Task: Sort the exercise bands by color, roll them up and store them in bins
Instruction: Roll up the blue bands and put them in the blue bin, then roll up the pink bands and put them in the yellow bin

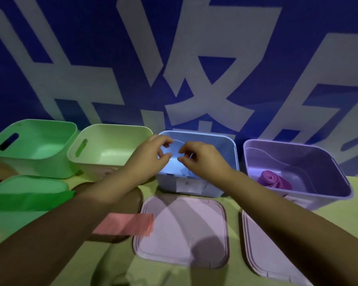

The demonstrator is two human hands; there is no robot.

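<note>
A: From the head camera, which step is this?

B: Storing, I'd judge. Both hands hover over the blue bin (196,162), third in a row of four at the back of the counter (329,205). The left hand (151,155) and right hand (203,159) have thumbs and fingertips curled toward each other just inside the rim.

A: And the grip?

B: Each looks like a narrow pinch, but I cannot tell whether anything is held. A thin pale curve runs between the fingers; a blue band against a blue bin would hardly show, so I can't tell whether that is a band.

A: Where are the bands you can make out?

B: A purple band (274,180), rolled into a loose spiral, lies on the floor of the purple bin (298,174) at the right. A green band (29,200) lies flat and unrolled across a green lid (29,184) at the left. A pink band (125,223) lies flat by the left forearm, its end over a pale pink lid (182,230).

A: The other bins?

B: The green bin (32,147) and the pale yellow-green bin (110,149) look empty.

A: Next move?

B: Probably clearing the hands from the blue bin, then picking a flat band and rolling it tightly from one end.
</note>
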